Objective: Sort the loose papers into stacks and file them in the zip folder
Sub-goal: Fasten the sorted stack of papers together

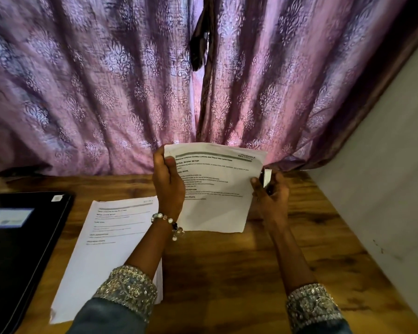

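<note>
I hold a printed sheet (217,189) upright above the wooden table, its text facing me. My left hand (168,184) grips its left edge, thumb on the front. My right hand (272,191) pinches the right edge, and a small dark-and-white object (267,177) that I cannot identify sits against its fingers. A stack of printed papers (111,249) lies flat on the table, partly under my left forearm. The black zip folder (19,249) lies shut at the far left, with a label on its cover.
A purple patterned curtain (130,92) hangs right behind the table's far edge. A pale wall (384,189) bounds the table on the right. Bare wooden tabletop (227,273) shows between my forearms and toward the near right.
</note>
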